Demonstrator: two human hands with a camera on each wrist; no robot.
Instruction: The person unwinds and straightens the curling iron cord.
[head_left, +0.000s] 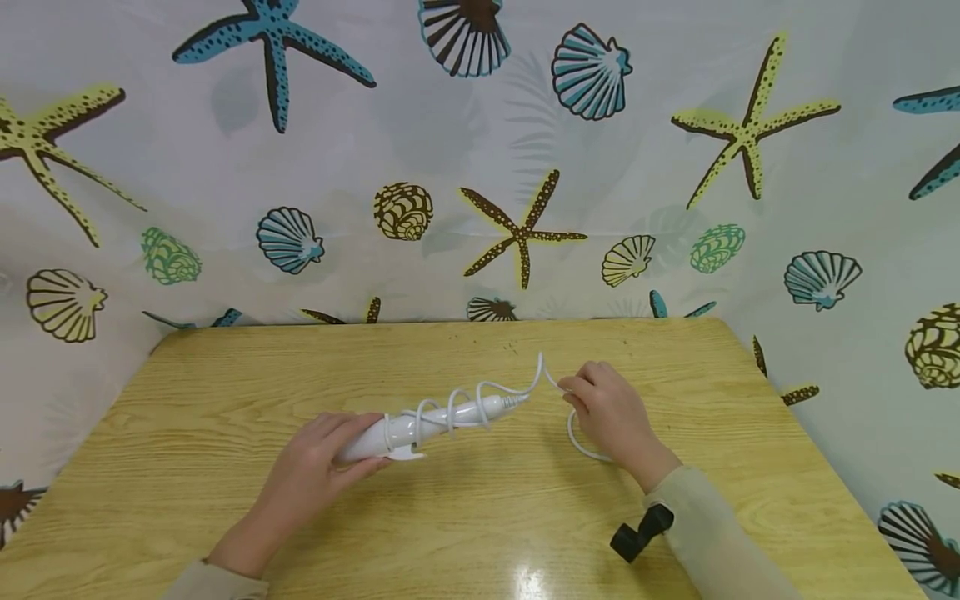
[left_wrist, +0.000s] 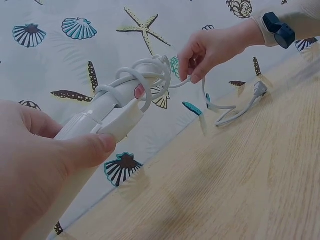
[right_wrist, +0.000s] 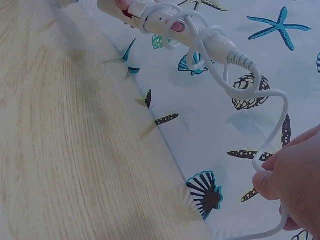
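Observation:
A white curling iron (head_left: 405, 431) lies in my left hand (head_left: 311, 462), which grips it around the body with the thumb near its lever (left_wrist: 120, 121). Its far end points right and slightly up, held above the table. Several loops of white cord (left_wrist: 134, 75) wind loosely around the handle. Off to the right, my right hand (head_left: 613, 417) pinches the cord between thumb and fingertips, a short way from the handle's end. Past that hand the cord trails down to a plug (left_wrist: 260, 89) at the table. A pink mark (left_wrist: 139, 91) shows beside the lever.
The wooden table (head_left: 480, 508) runs back to a cloth (head_left: 352, 150) printed with shells and starfish, which also hangs at both sides. A black device (head_left: 641, 533) is worn on the right wrist over a beige sleeve (head_left: 720, 533).

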